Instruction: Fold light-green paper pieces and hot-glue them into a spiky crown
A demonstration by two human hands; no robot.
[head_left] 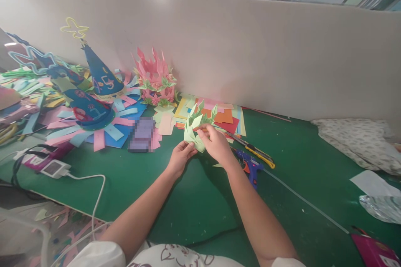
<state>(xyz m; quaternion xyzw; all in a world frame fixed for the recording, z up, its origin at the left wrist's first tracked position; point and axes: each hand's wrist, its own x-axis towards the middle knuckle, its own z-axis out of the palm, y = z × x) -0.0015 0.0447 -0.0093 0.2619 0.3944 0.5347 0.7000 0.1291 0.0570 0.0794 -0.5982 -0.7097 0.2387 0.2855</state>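
Between my two hands is a pale green folded-paper crown (189,132) with pointed tips standing up, held above the green table. My left hand (181,156) pinches its lower left edge between thumb and fingers. On the right side, my right hand (215,141) has its fingers closed on the band, partly covering it. Just right of my right hand lie a blue glue gun (250,166) and a yellow-and-black utility knife (261,155). Behind the crown is a stack of coloured paper sheets (230,117).
Pink-and-green paper crowns (156,79) stand at the back. Blue cone hats (102,73) and paper strips (56,121) cover the left. A power strip (46,162) with cables sits front left. A grey partition (266,58) closes the far side; patterned cloth (357,139) lies right.
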